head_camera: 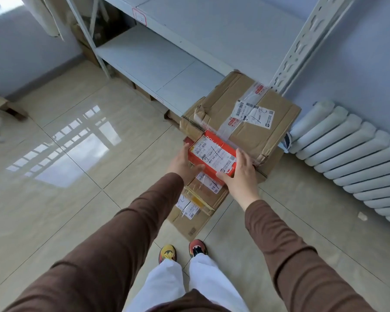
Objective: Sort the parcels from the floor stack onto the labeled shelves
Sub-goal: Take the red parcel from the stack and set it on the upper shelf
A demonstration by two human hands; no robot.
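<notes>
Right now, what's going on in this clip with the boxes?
A person in brown sleeves holds a small red parcel between both hands, left hand and right hand, above a stack of cardboard parcels on the tiled floor. A large taped cardboard box sits beside it, against the white metal shelving. The visible shelves hold no parcels yet; a red-bordered label marks one shelf edge.
</notes>
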